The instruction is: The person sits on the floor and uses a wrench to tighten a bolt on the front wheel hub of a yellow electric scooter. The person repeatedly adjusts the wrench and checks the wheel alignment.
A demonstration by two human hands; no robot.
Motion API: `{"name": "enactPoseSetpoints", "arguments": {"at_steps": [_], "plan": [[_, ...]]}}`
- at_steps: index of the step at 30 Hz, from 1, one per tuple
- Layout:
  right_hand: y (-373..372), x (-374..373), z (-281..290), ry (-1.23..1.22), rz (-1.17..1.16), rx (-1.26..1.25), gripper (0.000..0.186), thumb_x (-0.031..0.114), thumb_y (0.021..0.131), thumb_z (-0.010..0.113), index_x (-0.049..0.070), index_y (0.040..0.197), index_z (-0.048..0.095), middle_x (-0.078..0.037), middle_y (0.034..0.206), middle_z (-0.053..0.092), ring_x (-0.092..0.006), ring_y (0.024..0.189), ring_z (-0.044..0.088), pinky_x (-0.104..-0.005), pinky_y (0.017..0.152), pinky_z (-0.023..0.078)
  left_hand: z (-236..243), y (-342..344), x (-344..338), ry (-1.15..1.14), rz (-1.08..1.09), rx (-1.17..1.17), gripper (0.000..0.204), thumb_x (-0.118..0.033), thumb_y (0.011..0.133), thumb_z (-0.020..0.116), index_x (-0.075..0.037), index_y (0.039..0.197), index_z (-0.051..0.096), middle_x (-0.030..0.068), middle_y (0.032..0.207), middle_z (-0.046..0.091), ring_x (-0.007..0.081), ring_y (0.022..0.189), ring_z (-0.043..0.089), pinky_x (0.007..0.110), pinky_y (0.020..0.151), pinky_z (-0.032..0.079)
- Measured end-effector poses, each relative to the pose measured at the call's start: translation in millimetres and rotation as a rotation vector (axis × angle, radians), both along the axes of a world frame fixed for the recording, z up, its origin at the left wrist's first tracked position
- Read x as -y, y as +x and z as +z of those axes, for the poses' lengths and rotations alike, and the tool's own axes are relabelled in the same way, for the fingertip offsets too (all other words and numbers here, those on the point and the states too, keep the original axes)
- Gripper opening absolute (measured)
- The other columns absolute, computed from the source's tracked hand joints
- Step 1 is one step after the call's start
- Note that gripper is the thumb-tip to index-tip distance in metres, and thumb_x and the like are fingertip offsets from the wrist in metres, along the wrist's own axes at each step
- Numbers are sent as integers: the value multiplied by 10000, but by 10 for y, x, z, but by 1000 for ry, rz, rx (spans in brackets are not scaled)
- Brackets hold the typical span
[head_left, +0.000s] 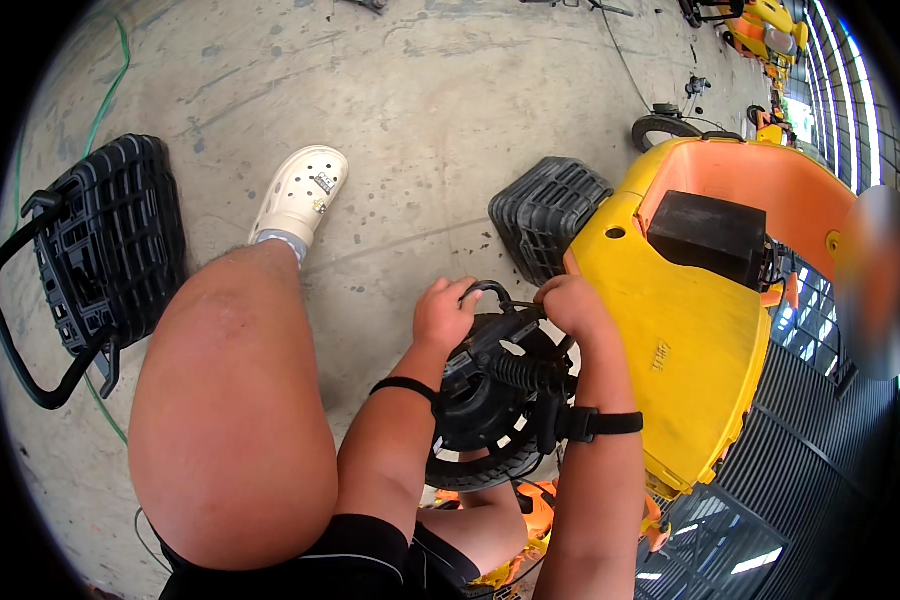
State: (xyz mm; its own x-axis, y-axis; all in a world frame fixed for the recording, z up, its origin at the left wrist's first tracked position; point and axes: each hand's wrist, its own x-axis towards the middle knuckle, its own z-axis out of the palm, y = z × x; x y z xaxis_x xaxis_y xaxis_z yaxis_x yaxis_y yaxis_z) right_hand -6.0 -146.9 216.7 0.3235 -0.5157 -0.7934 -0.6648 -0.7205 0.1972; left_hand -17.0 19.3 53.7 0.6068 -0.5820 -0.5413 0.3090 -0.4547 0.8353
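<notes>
My left hand (444, 312) is closed at a curved black tube above a black wheel (485, 415) with a coil shock absorber (520, 373). My right hand (570, 305) has its fingers curled at the top of the same assembly, on a thin black part whose shape is partly hidden by the hand. The wheel sits between my forearms, next to a yellow scooter body (675, 350) with a black box (705, 240) in its orange-lined opening.
A black slatted rack with a tubular handle (110, 235) lies at left, and a black ribbed crate-like piece (545, 215) beside the scooter. A green hose (110, 95) crosses the concrete floor (390, 120). My white clog (300, 195) is at upper middle-left. More yellow vehicles (770, 35) stand behind.
</notes>
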Motion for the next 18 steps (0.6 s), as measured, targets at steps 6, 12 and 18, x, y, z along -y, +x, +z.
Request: {"name": "enactPoseSetpoints", "arguments": {"at_steps": [6,12,18], "plan": [[-14,366,-281,73,318,-277,299,153,876,526,62,997,784,-182,1168,704,-360,1169,624,-487,1197,213,-63,-33,79,-52,26,121,308,-322,875,737,-142,1126,727,126,922,632,327,872,631,413,777,517],[139,493,-369,145,114,-347,330,247,868,621,14,1062,750,-204,1100,718,-383,1093,654,-433,1012,443,50,220,171,40,-191,-89,452,-546,850,685,-206,1143,740,81,1060,655,295,1152,555,447,1013,393],[227,614,-354,281,204,-403,295,255,833,670,50,1021,768,-196,1038,731,-364,958,696,-440,851,535,134,366,215,137,-421,-81,598,-654,778,717,-221,1190,707,99,1167,640,325,1209,537,496,996,432]]}}
